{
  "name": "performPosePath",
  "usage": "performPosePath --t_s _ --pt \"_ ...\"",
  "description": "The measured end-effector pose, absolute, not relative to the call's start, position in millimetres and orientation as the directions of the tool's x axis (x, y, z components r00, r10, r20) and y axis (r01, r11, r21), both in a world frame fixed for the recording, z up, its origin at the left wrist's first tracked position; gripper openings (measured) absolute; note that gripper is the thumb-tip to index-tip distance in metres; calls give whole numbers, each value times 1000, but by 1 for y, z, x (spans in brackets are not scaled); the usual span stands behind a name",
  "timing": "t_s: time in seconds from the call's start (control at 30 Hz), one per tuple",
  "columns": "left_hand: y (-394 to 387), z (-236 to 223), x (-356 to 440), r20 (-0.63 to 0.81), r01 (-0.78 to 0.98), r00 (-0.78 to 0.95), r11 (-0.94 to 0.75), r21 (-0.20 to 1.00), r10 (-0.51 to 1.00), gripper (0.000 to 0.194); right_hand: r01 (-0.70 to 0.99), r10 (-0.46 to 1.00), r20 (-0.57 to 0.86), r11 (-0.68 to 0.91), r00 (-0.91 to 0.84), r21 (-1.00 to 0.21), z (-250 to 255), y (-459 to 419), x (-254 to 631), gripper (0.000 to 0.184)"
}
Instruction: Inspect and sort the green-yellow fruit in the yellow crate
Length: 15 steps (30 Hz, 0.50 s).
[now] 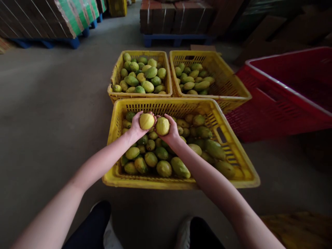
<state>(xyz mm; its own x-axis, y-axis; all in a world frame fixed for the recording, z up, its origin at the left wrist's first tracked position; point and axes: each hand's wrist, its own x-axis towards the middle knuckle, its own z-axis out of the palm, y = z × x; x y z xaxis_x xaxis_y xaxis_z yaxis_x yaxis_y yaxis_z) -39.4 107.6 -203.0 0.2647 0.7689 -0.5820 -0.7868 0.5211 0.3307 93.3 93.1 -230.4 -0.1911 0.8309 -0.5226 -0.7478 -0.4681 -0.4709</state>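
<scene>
The person's two hands are held close together over the near yellow crate (155, 184), a little toward its far side. The left hand (136, 126) is curled, half open, palm up, around one yellow fruit (146, 121); the fruit sits in the palm with its upper face uncovered. The right hand (172, 131) cups a second yellow fruit (162, 126) in the same way, thumb along its far right side. The two held fruits are just beside each other, left and right, and the fingertips between them nearly meet; whether they touch is hard to tell.

Below the hands, loose green and yellow fruit (164, 168) covers the bottom of the near crate, with larger, longer green ones toward the right. Behind it stand two more yellow crates side by side. The far left crate (141, 95) is well filled with green and yellow fruit; in the far right crate (225, 74) the fruit lies mostly in the left part. A red crate (259, 112) stands tilted on the right.

All this is on a grey floor (52, 103). Farther off, stacked boxes (176, 19) rest on a blue pallet (160, 40), and another wrapped stack (33, 19) stands at the far left. The person's shoes (110, 235) show at the near edge.
</scene>
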Motion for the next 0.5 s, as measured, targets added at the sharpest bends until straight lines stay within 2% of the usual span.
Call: performPosePath --t_s 0.23,0.5 --pt "110 -193 -41 -538 -770 232 491 407 810 32 -715 856 -361 -511 -370 -478 -232 94 104 37" --pt "108 -190 -47 -452 -600 336 558 573 826 47 -522 767 -239 -595 -596 -611 -234 91 107 57"
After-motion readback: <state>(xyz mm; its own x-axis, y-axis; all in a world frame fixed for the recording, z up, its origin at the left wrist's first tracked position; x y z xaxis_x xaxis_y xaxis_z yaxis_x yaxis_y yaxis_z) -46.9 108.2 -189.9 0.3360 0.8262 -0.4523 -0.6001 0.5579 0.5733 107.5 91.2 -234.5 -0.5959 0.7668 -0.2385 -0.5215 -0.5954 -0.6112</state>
